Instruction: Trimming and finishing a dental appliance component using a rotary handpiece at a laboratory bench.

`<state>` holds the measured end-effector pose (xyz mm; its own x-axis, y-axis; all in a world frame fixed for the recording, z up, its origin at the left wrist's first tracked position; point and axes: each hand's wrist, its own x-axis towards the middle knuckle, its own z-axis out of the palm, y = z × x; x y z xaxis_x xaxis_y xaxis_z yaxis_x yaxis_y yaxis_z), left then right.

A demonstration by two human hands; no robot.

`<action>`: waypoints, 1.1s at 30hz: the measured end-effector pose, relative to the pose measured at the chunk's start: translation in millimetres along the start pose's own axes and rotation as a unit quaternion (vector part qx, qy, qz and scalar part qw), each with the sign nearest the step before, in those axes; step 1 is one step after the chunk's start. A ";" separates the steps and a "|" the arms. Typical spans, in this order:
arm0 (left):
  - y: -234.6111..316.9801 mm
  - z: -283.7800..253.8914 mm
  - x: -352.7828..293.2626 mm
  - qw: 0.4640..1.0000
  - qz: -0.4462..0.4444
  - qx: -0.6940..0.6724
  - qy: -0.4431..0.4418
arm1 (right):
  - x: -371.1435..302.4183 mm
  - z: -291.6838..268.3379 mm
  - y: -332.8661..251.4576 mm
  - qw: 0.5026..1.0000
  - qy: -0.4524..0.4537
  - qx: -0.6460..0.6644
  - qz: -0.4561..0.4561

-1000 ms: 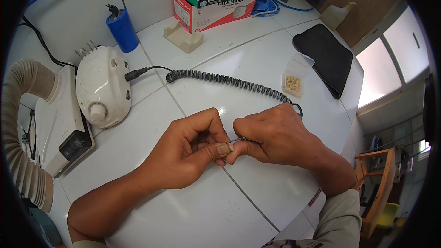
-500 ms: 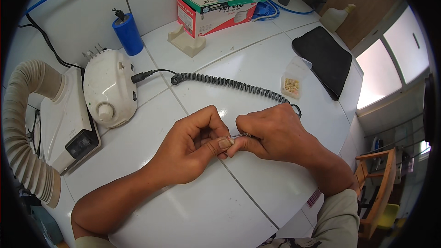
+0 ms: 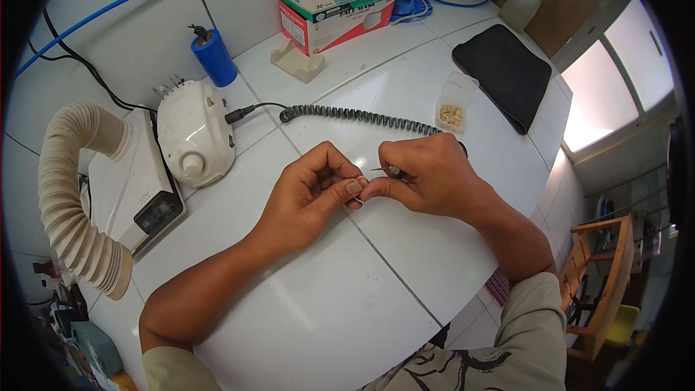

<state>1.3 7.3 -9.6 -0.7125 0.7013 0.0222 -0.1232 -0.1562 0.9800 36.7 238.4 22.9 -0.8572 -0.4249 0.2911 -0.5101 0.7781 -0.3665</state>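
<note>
Nearest, the left forearm enters from 7 o'clock and the right from between 4 and 5 o'clock, both over a white tiled worktop (image 3: 311,304). The two hands meet near the middle of the view, with the right thumb up against the left fingertips.

The left hand (image 3: 311,182) is pinched closed, thumb against curled fingers, on a small pale piece (image 3: 363,182) that peeps out at the thumb's end. Its long axis is too small and too covered to tell. The right hand (image 3: 428,175) is curled closed around a slim metal tool (image 3: 393,171), thumb reaching toward 9 o'clock beneath it and wrist arched, knuckles up.

The relation that matters: the tool's long axis runs roughly between 9 and 3 o'clock, its thin tip toward 9. The tip sits just beside the piece, at about 1 o'clock from it, and seems apart from it. The left hand, being the one that grips the piece, is nearer.

Beyond the hands, at 12 o'clock, a black coiled cord (image 3: 362,116) crosses to a white control box (image 3: 194,130) at 10 o'clock. At 1 o'clock stands a small clear box (image 3: 451,130) of yellowish pieces, with a black mat (image 3: 503,76) farther out. Farther, toward 12 o'clock, are a beige cradle (image 3: 298,65) and stacked cartons (image 3: 337,25).
</note>
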 end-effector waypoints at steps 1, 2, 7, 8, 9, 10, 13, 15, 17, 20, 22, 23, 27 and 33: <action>0.9 -0.3 0.0 1.000 -0.007 0.001 0.001 | -0.2 -0.1 0.2 1.000 -0.010 0.001 0.009; 1.3 -0.3 -0.2 1.000 -0.010 0.003 0.000 | -0.2 0.0 0.6 1.000 -0.008 0.004 0.011; 0.8 -0.1 -0.3 1.000 -0.009 0.001 0.013 | -1.2 0.3 2.9 1.000 -0.013 0.024 0.014; -0.2 -0.7 -0.3 1.000 -0.010 0.003 0.010 | -0.8 -0.2 2.6 1.000 -0.011 0.025 0.016; -1.2 -1.4 -0.2 1.000 -0.011 0.004 0.013 | -0.2 -1.2 2.1 0.999 -0.016 0.027 0.014; -1.6 -1.6 -0.5 1.000 -0.012 0.004 0.015 | 0.0 -2.3 1.3 0.999 -0.020 0.028 0.012; -1.3 -0.9 -0.2 1.000 -0.011 -0.001 0.013 | -0.5 -3.7 0.9 0.999 -0.018 0.031 0.008; -0.2 -0.2 -0.4 1.000 -0.015 -0.006 0.012 | -0.2 -3.6 0.4 0.999 0.006 0.046 -0.010; 0.1 -0.6 -0.3 1.000 -0.019 -0.011 0.012 | -0.6 -4.2 0.0 0.997 0.030 0.062 -0.029; 0.0 -1.1 0.5 1.000 -0.019 -0.003 0.006 | -1.5 -5.4 -1.1 0.995 0.027 0.088 -0.036; 1.2 0.2 0.4 1.000 -0.021 -0.007 0.006 | -1.6 -4.1 -2.2 0.992 0.053 0.106 -0.049; 1.3 0.3 0.5 1.000 -0.021 -0.006 0.006 | -1.8 -2.7 -1.5 0.992 0.053 0.106 -0.049; 3.9 1.4 0.5 1.000 -0.022 0.001 0.013 | -2.2 0.6 0.2 0.990 0.066 0.111 -0.060; 6.7 1.5 0.2 0.999 -0.025 0.011 0.019 | -0.9 1.8 0.8 0.987 0.069 0.116 -0.086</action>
<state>1.4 7.3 -2.7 -0.7313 0.6812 -0.0331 -0.1438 -0.1065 0.9839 36.9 238.6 20.7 -0.7462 -0.4619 0.4795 -0.6643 0.5652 -0.4892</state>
